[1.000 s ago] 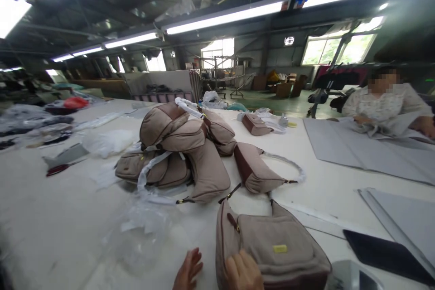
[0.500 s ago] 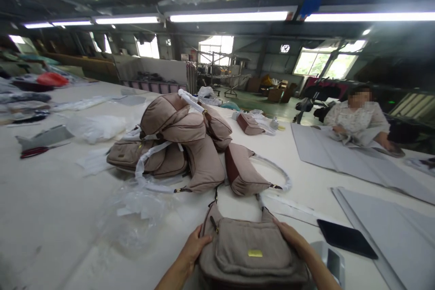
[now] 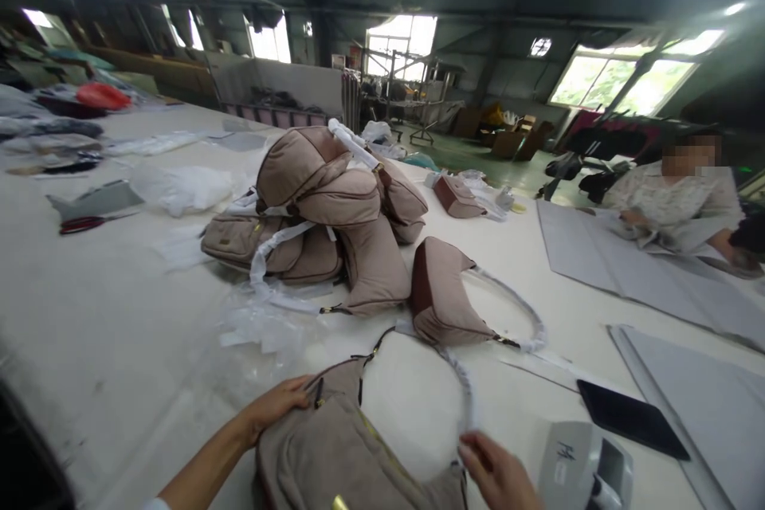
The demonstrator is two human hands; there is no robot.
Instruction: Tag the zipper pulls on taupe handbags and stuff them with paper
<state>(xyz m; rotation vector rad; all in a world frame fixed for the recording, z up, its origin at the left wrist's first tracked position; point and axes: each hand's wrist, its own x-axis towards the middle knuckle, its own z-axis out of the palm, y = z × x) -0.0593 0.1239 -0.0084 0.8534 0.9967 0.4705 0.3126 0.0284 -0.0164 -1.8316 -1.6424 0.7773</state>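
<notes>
A taupe shoulder bag [image 3: 335,450] with a front pocket and a small yellow tag lies tilted on the table close to me. My left hand [image 3: 278,408] grips its upper left corner, near a dark zipper pull. At the bag's right end, my right hand [image 3: 500,468] has its fingers curled on the lower end of the wrapped shoulder strap [image 3: 464,382], which arches away over the tabletop. Just beyond lies another taupe bag [image 3: 448,295] with a dark brown end panel. A pile of similar bags [image 3: 335,211] rises to its left.
To the right are a grey-white device [image 3: 567,458], a black tablet-like slab [image 3: 633,418] and grey sheets [image 3: 687,406]. Clear plastic [image 3: 256,335] lies before the pile. Red-handled scissors [image 3: 84,224] rest far left. A person [image 3: 675,199] sits across the table at right.
The near bag has turned and shifted left, its strap opening into a loop. My right hand has moved from the bag's side to the strap end. The view has tilted down.
</notes>
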